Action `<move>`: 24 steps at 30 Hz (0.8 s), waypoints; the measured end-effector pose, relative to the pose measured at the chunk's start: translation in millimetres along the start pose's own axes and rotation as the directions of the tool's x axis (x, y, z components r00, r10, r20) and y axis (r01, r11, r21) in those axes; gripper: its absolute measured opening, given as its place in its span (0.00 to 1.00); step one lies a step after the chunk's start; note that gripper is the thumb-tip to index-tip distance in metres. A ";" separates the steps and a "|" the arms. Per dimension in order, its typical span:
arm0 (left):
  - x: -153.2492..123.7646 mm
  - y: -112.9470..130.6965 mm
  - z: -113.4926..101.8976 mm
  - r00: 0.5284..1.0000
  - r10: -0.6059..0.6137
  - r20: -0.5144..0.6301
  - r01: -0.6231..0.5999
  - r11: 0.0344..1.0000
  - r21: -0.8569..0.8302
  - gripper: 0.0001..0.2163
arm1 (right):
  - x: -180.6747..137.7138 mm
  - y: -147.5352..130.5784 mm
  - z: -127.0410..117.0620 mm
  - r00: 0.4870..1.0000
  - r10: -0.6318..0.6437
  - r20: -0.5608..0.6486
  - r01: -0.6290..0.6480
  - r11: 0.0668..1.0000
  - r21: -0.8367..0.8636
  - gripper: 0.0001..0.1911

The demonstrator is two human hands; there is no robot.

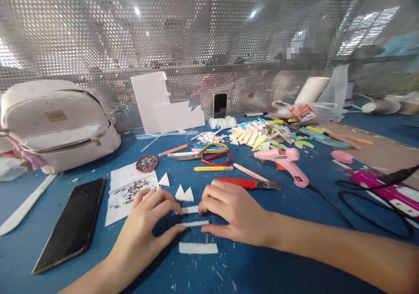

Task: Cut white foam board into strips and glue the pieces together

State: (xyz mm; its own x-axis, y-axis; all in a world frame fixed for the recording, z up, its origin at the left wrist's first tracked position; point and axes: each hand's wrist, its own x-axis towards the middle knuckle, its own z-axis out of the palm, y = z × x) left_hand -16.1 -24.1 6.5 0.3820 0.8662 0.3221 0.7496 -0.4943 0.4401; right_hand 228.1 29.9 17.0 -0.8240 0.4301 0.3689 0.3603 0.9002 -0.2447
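My left hand (145, 224) and my right hand (232, 213) rest on the blue table (262, 268), fingertips pinched on thin white foam strips (193, 217) held between them. One strip runs between the forefingers, another between the thumbs. A wider white foam strip (198, 248) lies loose just below. Small white foam triangles (183, 193) sit right above the hands.
A black phone (73, 222) lies left, beside paper with glitter bits (129, 193). A red-handled cutter (248, 183), pink glue gun (284, 163), scissors (204, 153), coloured foam pieces (258, 136) and a white backpack (55, 123) stand behind. A black cable (369, 206) loops at right. Mesh panel at the back.
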 end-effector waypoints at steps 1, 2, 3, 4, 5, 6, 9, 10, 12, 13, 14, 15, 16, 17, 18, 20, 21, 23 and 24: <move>-0.7 0.3 0.1 1.000 0.016 0.016 -0.016 1.000 0.025 0.03 | -0.4 -0.3 -0.1 1.000 0.000 0.017 0.000 1.000 -0.009 0.10; -0.8 0.4 0.5 0.999 0.029 0.032 -0.030 0.999 0.042 0.03 | -0.6 -0.5 0.0 0.999 0.011 0.033 -0.011 1.000 -0.004 0.10; -0.5 0.3 1.0 0.998 0.035 0.045 -0.037 0.998 0.051 0.04 | -0.4 -0.7 0.1 0.998 0.031 0.047 -0.031 0.999 0.017 0.09; 0.1 -0.1 1.5 0.998 0.038 0.053 -0.041 0.998 0.052 0.04 | -0.1 -0.8 0.2 0.997 0.056 0.056 -0.059 0.997 0.048 0.08; 0.8 -0.5 1.7 0.998 0.039 0.056 -0.042 0.998 0.046 0.04 | 0.4 -0.9 0.2 0.994 0.087 0.066 -0.092 0.992 0.088 0.07; 1.5 -0.9 1.7 0.998 0.038 0.053 -0.040 0.999 0.033 0.04 | 0.9 -1.2 0.2 0.990 0.120 0.077 -0.129 0.983 0.131 0.07; 2.2 -0.9 0.8 0.999 0.022 0.026 -0.020 0.997 -0.069 0.04 | 2.0 -3.1 -0.5 0.971 0.210 0.117 -0.233 0.939 0.251 0.04; 1.9 -0.2 0.7 1.000 -0.003 0.018 0.006 0.991 -0.131 0.03 | 2.2 -4.0 -0.8 0.964 0.233 0.127 -0.261 0.922 0.286 0.04; 0.9 2.3 1.6 0.993 -0.113 0.013 0.112 0.946 -0.304 0.02 | 2.7 -6.4 -1.0 0.955 0.263 0.140 -0.296 0.889 0.350 0.04; 0.4 3.9 2.8 0.983 -0.183 0.023 0.176 0.893 -0.413 0.03 | 2.9 -7.8 -0.8 0.952 0.269 0.143 -0.304 0.874 0.380 0.04; 0.2 5.8 4.3 0.967 -0.250 0.043 0.235 0.816 -0.528 0.04 | 3.2 -9.2 -0.4 0.953 0.270 0.141 -0.304 0.861 0.409 0.04; 0.3 7.7 6.2 0.950 -0.302 0.078 0.280 0.719 -0.636 0.06 | 3.5 -10.7 0.2 0.954 0.266 0.137 -0.299 0.850 0.434 0.04; 0.8 9.8 8.1 0.936 -0.329 0.123 0.312 0.616 -0.723 0.08 | 3.8 -12.2 0.9 0.956 0.262 0.129 -0.292 0.841 0.456 0.05; 1.6 11.9 10.0 0.926 -0.337 0.171 0.335 0.522 -0.784 0.10 | 4.1 -13.7 1.5 0.959 0.258 0.118 -0.283 0.834 0.473 0.05; 2.6 13.9 11.5 0.918 -0.333 0.216 0.355 0.447 -0.821 0.11 | 4.4 -15.4 2.0 0.961 0.257 0.104 -0.275 0.828 0.488 0.06; 5.1 17.6 13.1 0.904 -0.318 0.288 0.395 0.358 -0.846 0.10 | 5.2 -18.7 2.0 0.959 0.269 0.086 -0.272 0.802 0.531 0.07; 6.3 19.2 13.2 0.897 -0.320 0.306 0.409 0.335 -0.849 0.10 | 5.7 -20.4 1.5 0.955 0.286 0.081 -0.281 0.776 0.564 0.07; 8.3 21.7 12.2 0.881 -0.350 0.320 0.431 0.310 -0.847 0.11 | 6.8 -23.5 -0.5 0.940 0.332 0.076 -0.299 0.695 0.654 0.09; 9.0 22.6 11.4 0.873 -0.368 0.319 0.437 0.303 -0.847 0.11 | 7.3 -24.8 -1.7 0.933 0.352 0.070 -0.297 0.647 0.702 0.11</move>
State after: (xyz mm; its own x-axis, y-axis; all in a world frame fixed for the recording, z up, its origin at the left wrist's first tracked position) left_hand 10.4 -26.6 9.7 0.2303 0.9618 -0.1482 -0.0634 0.1668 0.9840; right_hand 213.9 10.9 27.3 -0.6728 0.7136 0.1951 0.1713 0.4067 -0.8973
